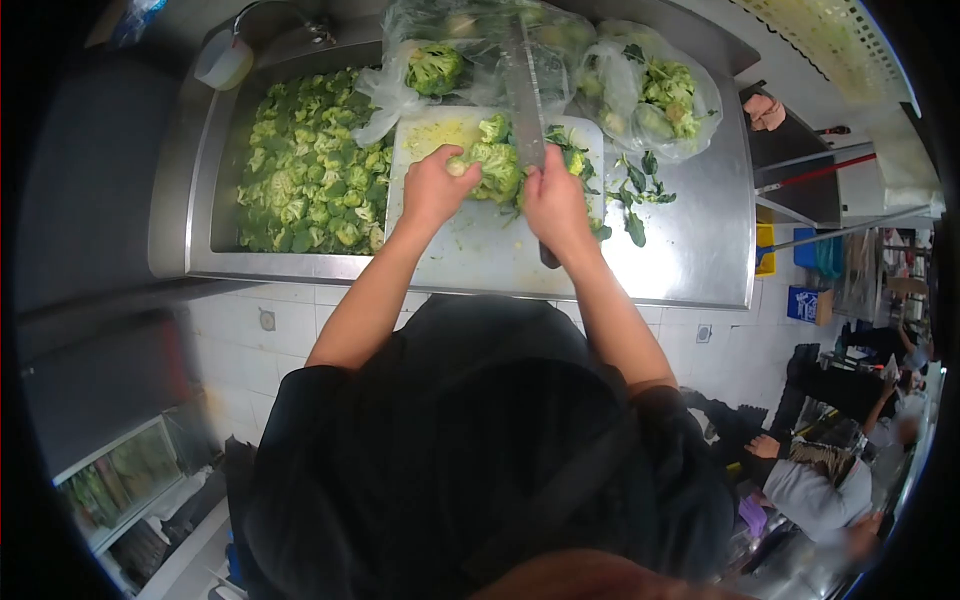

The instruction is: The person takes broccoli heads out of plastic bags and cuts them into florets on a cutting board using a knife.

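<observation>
A head of broccoli (pixel 494 172) lies over a white cutting board (pixel 460 262), with my left hand (pixel 436 188) closed on its left side, thumb and fingers at the stem. My right hand (pixel 558 203) grips a large knife (pixel 524 90) just right of the broccoli. The blade points away from me, and the dark handle end shows below my palm. Trimmed leaves and small green pieces are scattered on the board's right part. Yellowish-green crumbs (pixel 440 133) dot its upper left.
Left of the board, a sink (pixel 200 215) is filled with cut florets (pixel 310 180). Plastic bags of broccoli (pixel 650 95) stand behind. Loose leaves (pixel 635 195) lie on the steel counter (pixel 690 250). A white container (pixel 224 62) sits near the tap. Other people (pixel 820 490) are at lower right.
</observation>
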Available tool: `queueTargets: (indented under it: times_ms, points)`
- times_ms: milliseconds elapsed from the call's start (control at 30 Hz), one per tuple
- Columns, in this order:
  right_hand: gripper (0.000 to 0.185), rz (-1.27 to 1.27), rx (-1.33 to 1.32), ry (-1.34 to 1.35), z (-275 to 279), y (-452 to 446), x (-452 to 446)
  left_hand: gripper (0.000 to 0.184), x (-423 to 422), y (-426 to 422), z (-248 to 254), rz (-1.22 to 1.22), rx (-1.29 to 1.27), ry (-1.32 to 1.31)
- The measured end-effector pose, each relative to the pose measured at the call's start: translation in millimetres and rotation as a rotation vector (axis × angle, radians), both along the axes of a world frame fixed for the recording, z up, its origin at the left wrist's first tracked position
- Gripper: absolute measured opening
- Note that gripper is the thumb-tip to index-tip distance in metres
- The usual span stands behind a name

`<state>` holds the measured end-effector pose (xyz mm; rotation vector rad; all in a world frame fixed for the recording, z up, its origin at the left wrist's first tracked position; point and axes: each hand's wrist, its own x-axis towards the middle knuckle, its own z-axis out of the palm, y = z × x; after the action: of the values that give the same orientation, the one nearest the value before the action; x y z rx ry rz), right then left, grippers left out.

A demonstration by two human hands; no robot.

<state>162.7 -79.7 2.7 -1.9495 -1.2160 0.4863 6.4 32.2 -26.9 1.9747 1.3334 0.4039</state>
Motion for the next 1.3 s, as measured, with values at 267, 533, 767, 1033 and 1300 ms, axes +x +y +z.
queueTargets:
  times_ms: [267, 533, 767, 1033, 1300]
  points:
    - [0.032, -0.008, -0.16, -0.155, -47, 17, -10, 0.048, 6, 7, -13, 0.111, 0.081, -0.017]
    - [0.032, -0.05, -0.055, -0.068, 9, 7, 6, 0.051, -10, 37, -21, 0.25, -0.567, -0.156]
    - [0.028, -0.094, -0.037, -0.026, -16, 0, 15, 0.06, -38, 11, -42, -0.391, 0.22, -0.209]
    - [0.028, -0.078, -0.035, -0.013, 11, -10, 9, 0.06, -17, -4, -18, -0.004, -0.261, -0.005]
    - [0.032, 0.053, -0.203, -0.124, -49, -1, -31, 0.058, -1, -14, -22, 0.02, -0.02, 0.102]
